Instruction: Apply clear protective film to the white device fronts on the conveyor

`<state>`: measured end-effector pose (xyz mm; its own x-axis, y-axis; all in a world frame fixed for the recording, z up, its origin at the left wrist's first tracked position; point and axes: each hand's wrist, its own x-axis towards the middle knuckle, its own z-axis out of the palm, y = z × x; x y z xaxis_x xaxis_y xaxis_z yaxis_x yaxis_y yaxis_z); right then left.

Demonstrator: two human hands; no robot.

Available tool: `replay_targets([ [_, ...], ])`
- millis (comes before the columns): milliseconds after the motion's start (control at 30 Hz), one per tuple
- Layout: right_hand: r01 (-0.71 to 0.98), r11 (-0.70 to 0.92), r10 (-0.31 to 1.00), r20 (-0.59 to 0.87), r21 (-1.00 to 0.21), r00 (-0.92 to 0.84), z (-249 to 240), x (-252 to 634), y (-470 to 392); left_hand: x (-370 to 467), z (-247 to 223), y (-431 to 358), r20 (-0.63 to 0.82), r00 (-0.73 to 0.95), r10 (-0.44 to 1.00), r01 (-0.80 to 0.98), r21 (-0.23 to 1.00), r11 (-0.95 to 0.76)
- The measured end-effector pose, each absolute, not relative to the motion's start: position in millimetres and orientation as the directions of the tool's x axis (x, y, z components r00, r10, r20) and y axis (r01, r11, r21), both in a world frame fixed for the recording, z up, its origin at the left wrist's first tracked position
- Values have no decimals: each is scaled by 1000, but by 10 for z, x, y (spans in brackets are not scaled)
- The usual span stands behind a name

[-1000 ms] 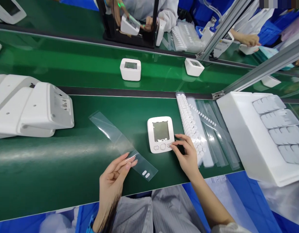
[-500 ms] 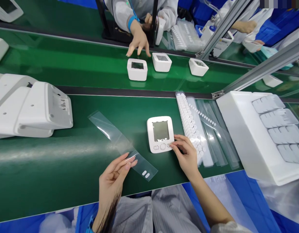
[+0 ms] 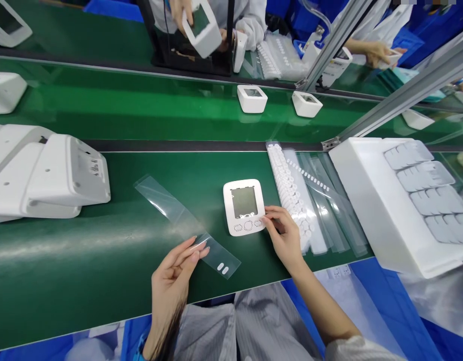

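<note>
My left hand [image 3: 174,276] pinches a clear plastic strip [image 3: 165,203] that lies slantwise over the green table; two small white oval stickers [image 3: 222,268] sit near its lower right end. To the right of the strip, a white device [image 3: 245,206] with a grey screen and a row of buttons lies face up. My right hand [image 3: 284,238] has its thumb and fingers closed on the device's lower right edge. Beside that hand, sheets of white stickers [image 3: 287,190] and more clear strips [image 3: 329,205] are spread out.
White device housings [image 3: 65,170] are piled at the left. A white box [image 3: 381,220] holding clear-wrapped parts stands at the right. Beyond the dark rail, small white devices [image 3: 252,99] sit on the green belt [image 3: 141,105]. Across it, a person's hand [image 3: 181,12] holds another device.
The co-worker's hand has lifted one white device off the belt and pulled it back. The view has shifted slightly; my hands keep the same hold on the strip and the device.
</note>
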<state>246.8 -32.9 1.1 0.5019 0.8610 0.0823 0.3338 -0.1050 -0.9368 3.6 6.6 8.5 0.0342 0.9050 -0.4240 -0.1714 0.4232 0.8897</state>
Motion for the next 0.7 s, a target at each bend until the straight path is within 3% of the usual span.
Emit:
replay_targets([
  [467,169,-168,872,-66,-971,485,16,2462,-273,4,-32,78,-412,122,903,-159,890,428],
  [600,288,-232,859,-57,-929,508,29,2424,-123,132,-5,118,-384,222,896,-178,888,424],
  [700,330,-219,855,-17,-918,519,53,2310,19,336,81,166,-401,262,878,-289,835,468],
])
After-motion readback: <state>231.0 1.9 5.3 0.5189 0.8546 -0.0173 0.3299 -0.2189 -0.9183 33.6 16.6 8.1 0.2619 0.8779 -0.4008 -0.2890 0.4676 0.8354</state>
